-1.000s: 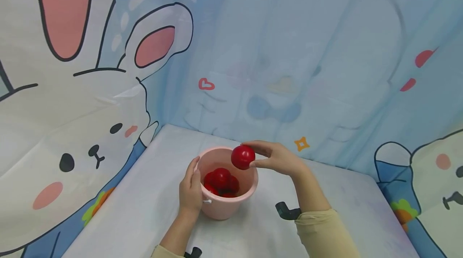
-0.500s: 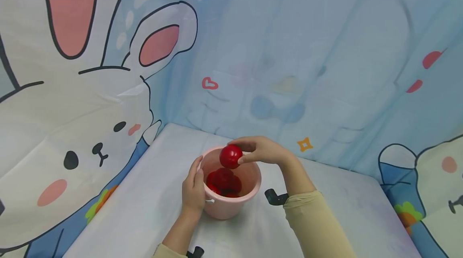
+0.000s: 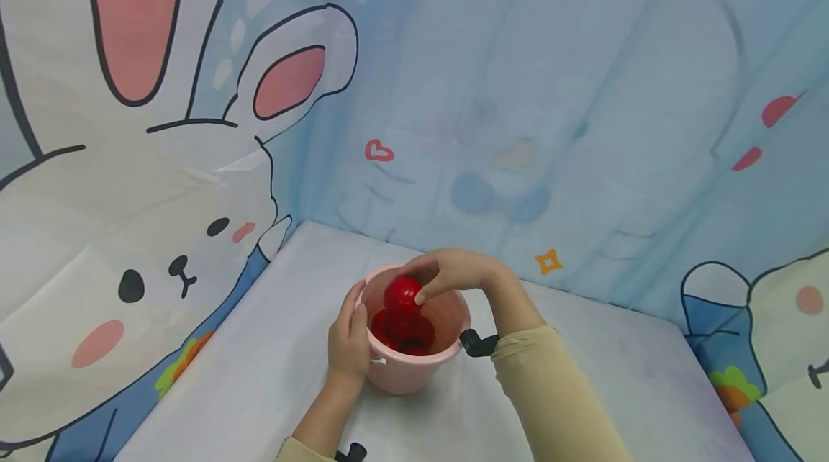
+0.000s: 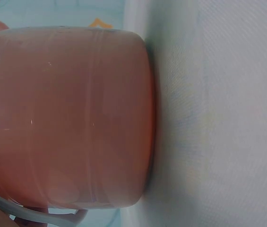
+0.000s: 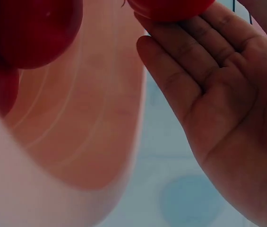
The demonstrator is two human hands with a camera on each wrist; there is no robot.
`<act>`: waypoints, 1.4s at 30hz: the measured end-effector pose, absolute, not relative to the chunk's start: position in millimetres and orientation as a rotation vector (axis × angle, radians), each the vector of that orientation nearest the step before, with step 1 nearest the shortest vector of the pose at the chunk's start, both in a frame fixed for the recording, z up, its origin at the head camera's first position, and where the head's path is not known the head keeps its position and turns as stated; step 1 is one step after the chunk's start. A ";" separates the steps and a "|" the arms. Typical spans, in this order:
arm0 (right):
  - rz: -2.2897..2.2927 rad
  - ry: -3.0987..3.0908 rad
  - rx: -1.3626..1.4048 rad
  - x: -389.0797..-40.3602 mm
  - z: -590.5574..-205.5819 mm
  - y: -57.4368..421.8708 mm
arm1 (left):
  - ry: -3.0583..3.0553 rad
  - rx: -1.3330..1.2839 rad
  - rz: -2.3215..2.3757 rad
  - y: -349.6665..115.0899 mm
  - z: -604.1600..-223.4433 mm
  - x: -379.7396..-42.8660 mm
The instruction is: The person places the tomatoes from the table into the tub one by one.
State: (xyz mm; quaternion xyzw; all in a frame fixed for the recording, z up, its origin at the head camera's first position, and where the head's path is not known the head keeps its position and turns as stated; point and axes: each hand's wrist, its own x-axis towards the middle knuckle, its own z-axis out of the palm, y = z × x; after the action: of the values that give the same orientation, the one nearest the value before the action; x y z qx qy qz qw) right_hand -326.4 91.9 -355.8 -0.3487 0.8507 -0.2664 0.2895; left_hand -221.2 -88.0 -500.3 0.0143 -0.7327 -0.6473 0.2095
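Note:
A pink bucket (image 3: pixel 401 378) stands upright on the white-covered table, several red tomatoes (image 3: pixel 424 332) lying inside it. My left hand (image 3: pixel 348 343) holds the bucket's left side, fingers along the wall and thumb by the rim. The bucket's outer wall (image 4: pixel 76 118) fills much of the left wrist view. Reaching in over the far rim, my right hand (image 3: pixel 456 271) pinches a glossy red tomato (image 3: pixel 402 294) just above the others. In the right wrist view this tomato (image 5: pixel 171 7) is cut off by the top edge, resting against the fingers; the thumb is mostly out of frame.
A pale handle (image 4: pixel 34 216) hangs along the bucket's side. The white tabletop (image 3: pixel 259 376) meets a blue printed cloth (image 3: pixel 583 124) right behind the bucket. A rabbit-print cloth (image 3: pixel 162 181) borders the left side. Black wrist mounts (image 3: pixel 478 343) stick out from the sleeves.
My right hand has moved left and down with the tomato, from above the right rim into the bucket's mouth. My left hand keeps its place on the bucket. The head view has shifted slightly.

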 end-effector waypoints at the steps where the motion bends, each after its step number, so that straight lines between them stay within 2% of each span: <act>1: -0.685 2.274 -0.929 -327.1 -355.9 89.7 | -2.037 0.042 -1.797 -87.9 -500.2 -221.4; 13: -0.486 2.260 -0.966 -327.7 -367.1 71.0 | -2.065 0.078 -1.794 -88.2 -498.1 -219.6; 23: -0.526 2.205 -0.933 -326.1 -370.5 69.5 | -2.057 0.066 -1.780 -88.4 -499.2 -220.4; 42: -0.501 2.400 -0.931 -311.4 -361.9 102.1 | -2.055 0.082 -1.760 -85.4 -498.4 -219.6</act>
State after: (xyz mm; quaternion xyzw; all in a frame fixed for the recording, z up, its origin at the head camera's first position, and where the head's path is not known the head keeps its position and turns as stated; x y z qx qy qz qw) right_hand -311.4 102.1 -361.9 -0.3432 0.8845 -0.1846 0.2566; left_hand -219.6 -85.4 -498.4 0.0294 -0.7413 -0.6349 0.2156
